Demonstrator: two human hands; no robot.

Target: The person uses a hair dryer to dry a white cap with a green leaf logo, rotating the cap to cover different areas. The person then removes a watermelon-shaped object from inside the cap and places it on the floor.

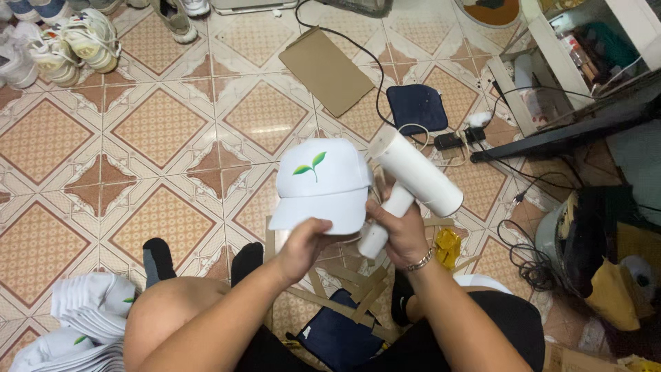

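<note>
My left hand (306, 242) grips the brim of a white cap (322, 184) that bears a green leaf emblem on its front. The cap is held up in front of me over the tiled floor. My right hand (399, 231) is closed around the handle of a white hand-held appliance (413, 173) with a thick cylindrical barrel. The barrel sits right beside the cap's right edge and points up and to the left. A metal bracelet circles my right wrist.
A stack of white caps (89, 320) lies at lower left. Cardboard strips (351, 289) and a dark blue cloth (337, 337) lie by my legs. A cardboard sheet (325, 70), a dark pad (416, 108), cables and a power strip (456, 140) lie ahead; shoes (69, 41) are at top left.
</note>
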